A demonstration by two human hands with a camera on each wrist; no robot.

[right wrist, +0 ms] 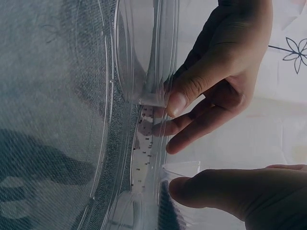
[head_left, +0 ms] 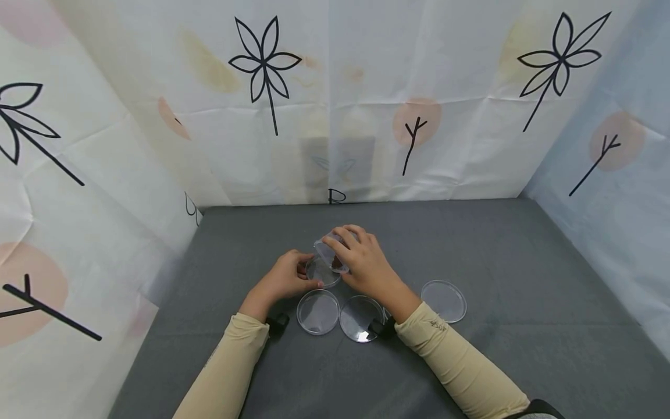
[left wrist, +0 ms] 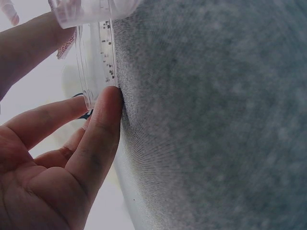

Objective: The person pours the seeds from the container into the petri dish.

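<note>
A clear petri dish (head_left: pixel 325 279) stands on the grey cloth, and small dark specks are scattered inside it. The thumb and fingers of my left hand (head_left: pixel 282 276) pinch its side; the left wrist view shows the thumb right at the edge of the dish wall (left wrist: pixel 98 57). Above the dish my right hand (head_left: pixel 370 263) grips a clear plastic container (head_left: pixel 325 249), tilted toward the dish. Reddish-brown grains (left wrist: pixel 64 49) lie in the container. In the right wrist view the right thumb (right wrist: pixel 206 190) presses against the container's edge (right wrist: pixel 184 167).
Two clear round dishes, one at the left (head_left: pixel 318 312) and one beside it (head_left: pixel 360 320), lie nearer me, the second partly under the right wrist. Another round dish (head_left: pixel 444 301) lies further right. Patterned cloth walls (head_left: pixel 356 87) enclose the grey tabletop (head_left: pixel 513 273).
</note>
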